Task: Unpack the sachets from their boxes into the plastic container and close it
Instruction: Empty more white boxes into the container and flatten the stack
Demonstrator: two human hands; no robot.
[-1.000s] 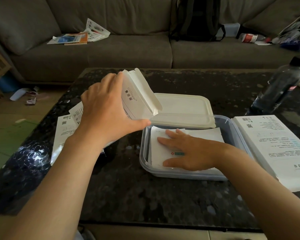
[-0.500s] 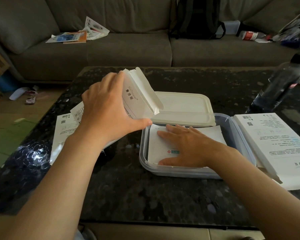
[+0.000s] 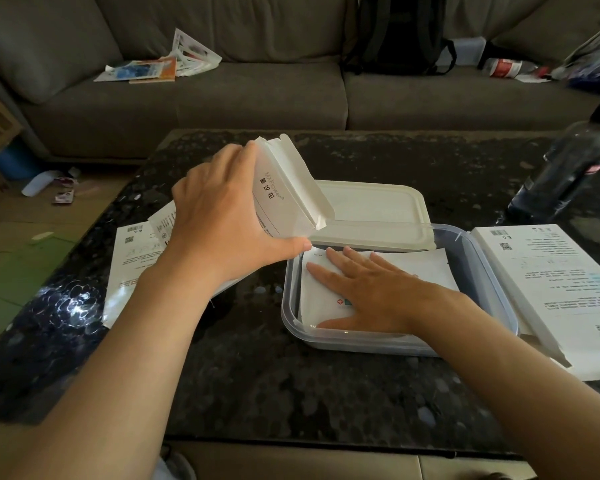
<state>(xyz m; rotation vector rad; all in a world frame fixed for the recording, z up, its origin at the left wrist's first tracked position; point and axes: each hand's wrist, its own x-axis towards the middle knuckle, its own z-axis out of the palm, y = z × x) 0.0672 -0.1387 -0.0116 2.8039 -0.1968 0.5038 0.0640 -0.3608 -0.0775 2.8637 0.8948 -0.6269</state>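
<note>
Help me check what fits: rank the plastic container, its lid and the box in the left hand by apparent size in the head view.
1. plastic container, largest.
2. lid and box look alike: the left hand hides part of the box, the lid lies farther back, unranked.

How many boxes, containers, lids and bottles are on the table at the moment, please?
Boxes: 3 (held box in the left hand, left box, right box; a white piece by the left wrist is unclear)
Container: 1
Lid: 1
Bottle: 1
Total: 6
</note>
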